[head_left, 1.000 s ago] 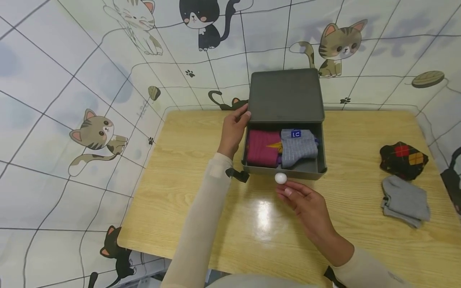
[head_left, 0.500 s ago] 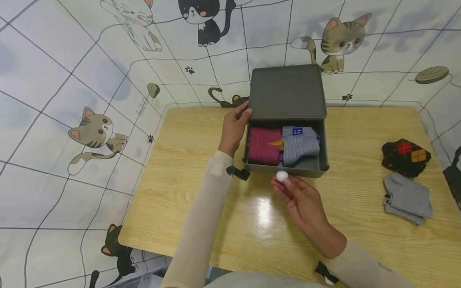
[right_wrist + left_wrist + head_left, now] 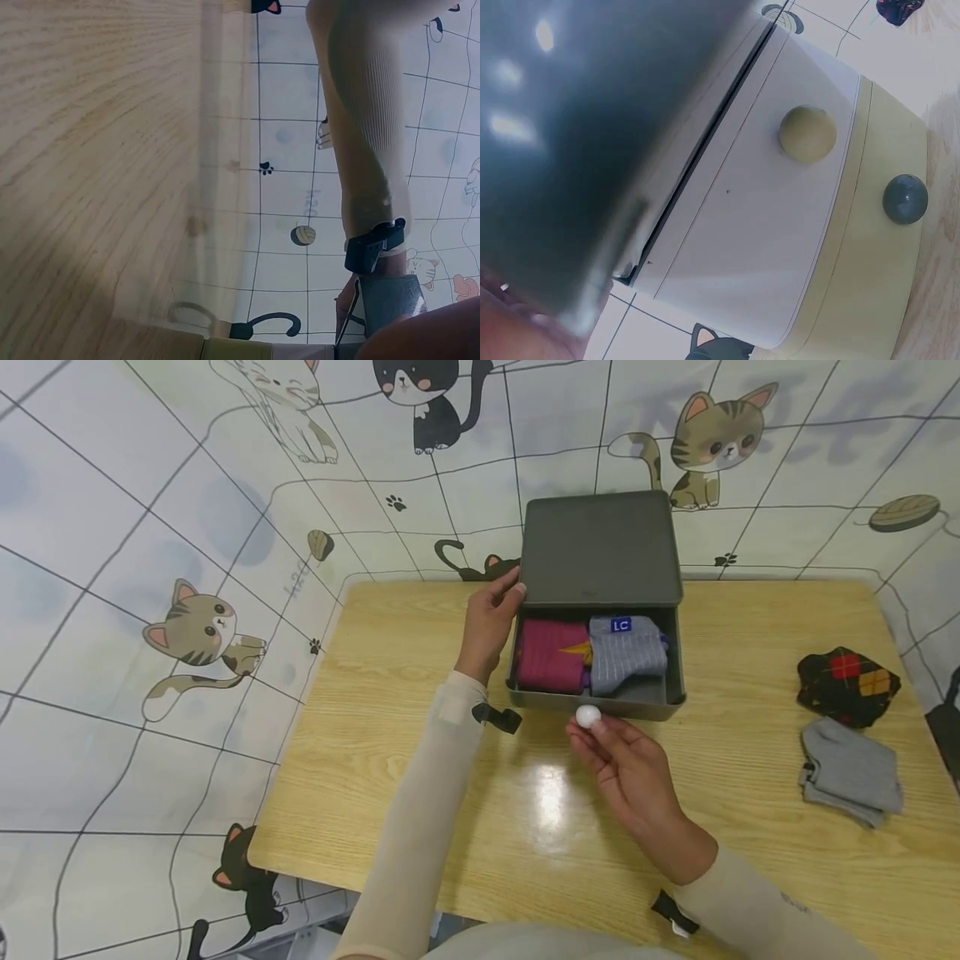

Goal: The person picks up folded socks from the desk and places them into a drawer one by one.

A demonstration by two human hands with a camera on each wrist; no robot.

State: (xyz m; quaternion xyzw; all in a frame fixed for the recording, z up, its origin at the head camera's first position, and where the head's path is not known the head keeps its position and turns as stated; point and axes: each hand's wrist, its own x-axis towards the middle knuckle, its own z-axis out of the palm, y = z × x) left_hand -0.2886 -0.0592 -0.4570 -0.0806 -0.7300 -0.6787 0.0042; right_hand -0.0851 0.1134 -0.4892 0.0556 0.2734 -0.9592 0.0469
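Observation:
A small chest of drawers with a dark grey top [image 3: 602, 550] stands at the back of the table. Its top drawer [image 3: 645, 703] is pulled out, holding a maroon folded cloth item [image 3: 553, 656] and blue-grey ribbed socks [image 3: 627, 656] with an "LC" label. My right hand [image 3: 633, 768] pinches the white round knob [image 3: 588, 717] on that drawer's front. Against the chest's upper left side rest the thumb and fingertips of my left hand [image 3: 489, 618]; its other fingers are partly hidden. In the left wrist view, a cream knob [image 3: 808, 133] and a grey knob [image 3: 905, 199] mark the lower drawers.
To the right on the wooden table [image 3: 360, 743] lie dark argyle socks [image 3: 847, 687] and folded grey socks [image 3: 852, 771]. A cat-patterned sheet [image 3: 187, 527] covers the walls close behind and to the left.
My right thumb has come up onto the knob, where earlier the fingertips sat just below it. The drawer has slid slightly inward. My left hand stays on the chest's side.

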